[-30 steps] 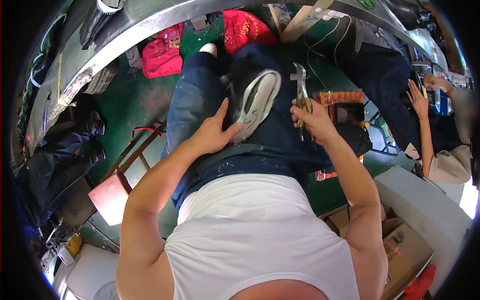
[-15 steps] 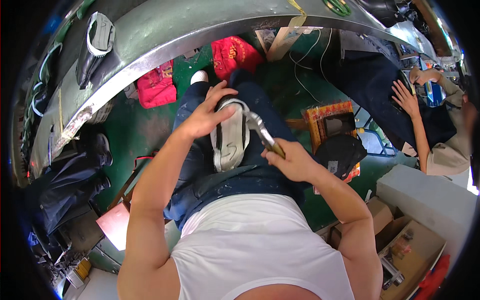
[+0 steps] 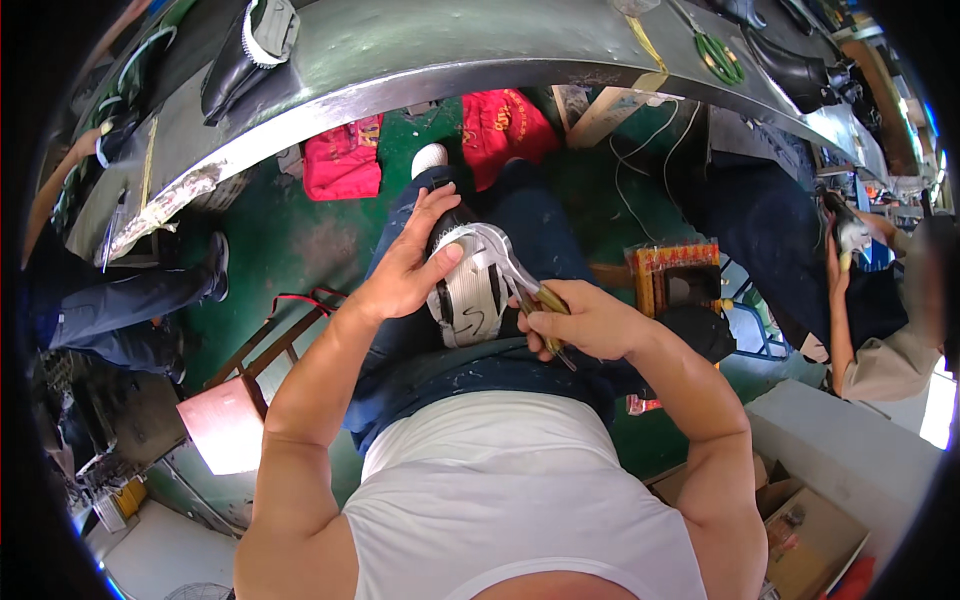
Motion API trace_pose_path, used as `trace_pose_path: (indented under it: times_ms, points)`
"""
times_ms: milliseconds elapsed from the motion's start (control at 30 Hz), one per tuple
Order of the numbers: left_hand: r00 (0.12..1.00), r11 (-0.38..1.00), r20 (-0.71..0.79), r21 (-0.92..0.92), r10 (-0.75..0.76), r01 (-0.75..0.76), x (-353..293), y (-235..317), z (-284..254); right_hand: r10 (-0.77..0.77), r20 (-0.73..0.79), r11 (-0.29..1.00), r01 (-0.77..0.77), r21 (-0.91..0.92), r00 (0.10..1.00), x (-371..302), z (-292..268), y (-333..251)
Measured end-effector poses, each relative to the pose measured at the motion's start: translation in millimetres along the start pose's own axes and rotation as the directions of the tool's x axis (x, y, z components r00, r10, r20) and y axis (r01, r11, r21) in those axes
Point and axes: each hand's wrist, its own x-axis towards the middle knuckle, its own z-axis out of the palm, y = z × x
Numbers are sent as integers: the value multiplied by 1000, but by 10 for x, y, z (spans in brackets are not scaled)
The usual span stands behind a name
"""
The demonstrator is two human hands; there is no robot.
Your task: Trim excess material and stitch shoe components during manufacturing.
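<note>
A black shoe upper on a last lies sole-up across my lap, its pale ribbed underside (image 3: pixel 472 305) facing me, with a dark curved mark near one end. My left hand (image 3: pixel 408 262) wraps round the dark far end, thumb pressed on the edge of the underside. In my right hand (image 3: pixel 585 318) are metal lasting pincers (image 3: pixel 515 268) with greenish-yellow handles, which stand apart. The curved head of the pincers lies over the far end of the shoe, close to my left thumb. Whether the jaws pinch any material cannot be made out.
A metal-topped bench (image 3: pixel 400 45) curves across the far side, bearing another black shoe (image 3: pixel 228 80) and green-handled scissors (image 3: pixel 718 58). Red bags (image 3: pixel 342 165) lie beneath it. At right, a co-worker (image 3: pixel 880 360) handles a shoe. A cardboard box (image 3: pixel 815 540) stands lower right.
The pincers have moved from the shoe's right edge onto its far end, their handles now spread. My left hand still grips the shoe. The whole view has shifted slightly.
</note>
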Motion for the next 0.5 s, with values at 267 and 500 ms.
trace_pose_path:
  times_ms: [267, 500]
  points:
    - [993, 996, -83, 37, 88, -85, -48, -159, -39, -415, -209, 730, 186, -658, 886, 488, -2, 472]
    - [996, 1000, -89, 7, 31, -31, -119, -122, -21, -428, -307, 661, 62, -748, 850, 312, 159, 526]
